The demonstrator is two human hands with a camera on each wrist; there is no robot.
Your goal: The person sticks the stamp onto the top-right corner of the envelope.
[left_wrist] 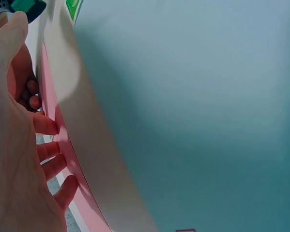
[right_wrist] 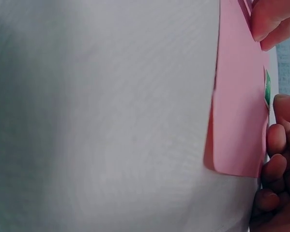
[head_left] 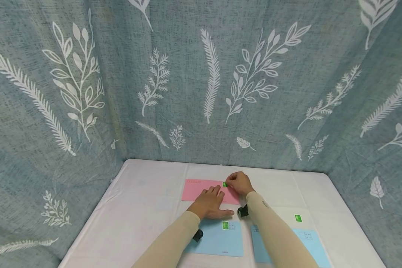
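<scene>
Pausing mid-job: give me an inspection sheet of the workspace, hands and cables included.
Surface: white-covered table.
Pink envelope: lies farthest back; one green stamp at its upper right.
Left blue envelope: bears a second stamp.
Right blue envelope: partly behind the right sleeve.
Third stamp: on the table beyond that envelope.
Clutter: nothing seen.
Left hand: fingers spread over pink envelope.
Right hand: fingertips beside its stamp; grip unclear.
Cables: nothing seen.
Surroundings: leaf-patterned curtain.
</scene>
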